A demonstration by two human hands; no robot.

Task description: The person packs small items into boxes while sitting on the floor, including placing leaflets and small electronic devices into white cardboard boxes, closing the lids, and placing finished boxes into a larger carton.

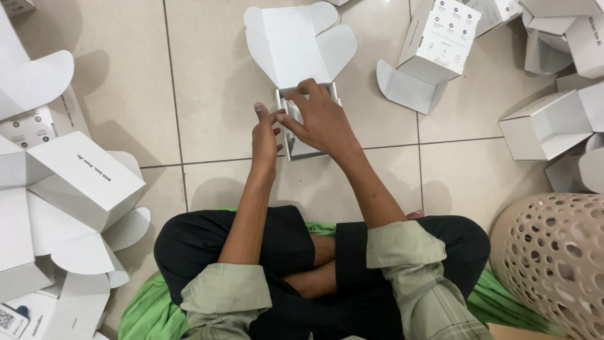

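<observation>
Right hand (321,116) lies spread over the open white carton (301,94) on the tiled floor (214,94), fingers curled over its far rim. Left hand (265,135) pinches the carton's left wall, apparently. Beyond the carton, more white boxes (434,44); a perforated basket (557,258) sits nearer the person, to its right.

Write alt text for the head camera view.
Seen from above, a seated person's left hand and right hand press on a small open white box on the tiled floor. More white boxes lie around, with a perforated basket at right.
</observation>
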